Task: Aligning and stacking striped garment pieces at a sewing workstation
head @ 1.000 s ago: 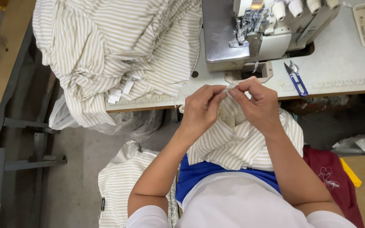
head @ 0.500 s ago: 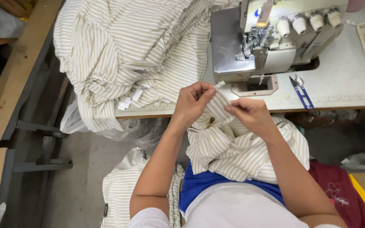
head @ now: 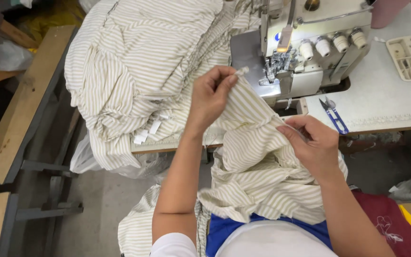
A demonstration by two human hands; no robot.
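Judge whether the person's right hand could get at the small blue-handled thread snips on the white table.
Probably yes: the right hand is close to the blue-handled thread snips, nothing lies between, though it holds striped fabric.

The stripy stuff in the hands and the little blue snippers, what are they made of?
The striped cloth looks like thin woven fabric, perhaps cotton: matte, soft, creasing into folds. The snippers seem to have shiny metal blades and a glossy blue handle, probably plastic.

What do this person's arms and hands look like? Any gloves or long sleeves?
No gloves: the left hand and right hand are bare, with no rings or watch showing. Both forearms are uncovered. A short white sleeve shows at the left upper arm; the right sleeve is out of view.
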